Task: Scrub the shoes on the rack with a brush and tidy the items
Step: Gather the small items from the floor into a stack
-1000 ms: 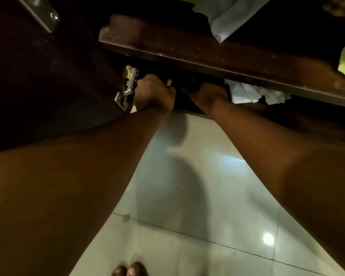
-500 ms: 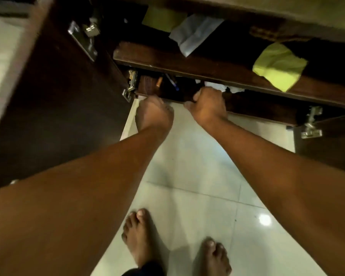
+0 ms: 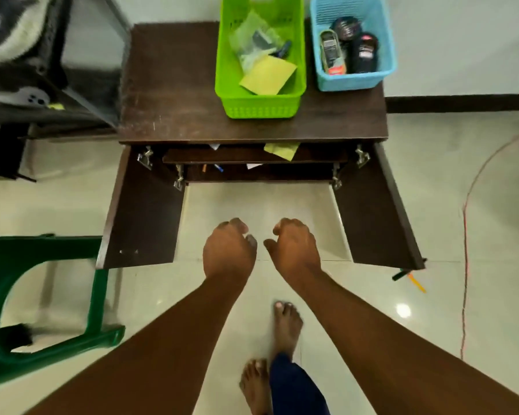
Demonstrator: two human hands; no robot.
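Both hands are held loosely curled and empty before the open rack.

The left hand (image 3: pixel 229 250) and right hand (image 3: pixel 294 248) are seen near each other, apart. The dark wooden rack (image 3: pixel 177 115) lies at 12 o'clock, doors swung open; a green basket (image 3: pixel 259 106) and a blue basket (image 3: pixel 349 82) are set on top. No shoes or brush can be made out.

Both hands, left (image 3: pixel 228 250) & right (image 3: pixel 294 250), loosely curled, empty, before open cabinet (image 3: pixel 252 127).
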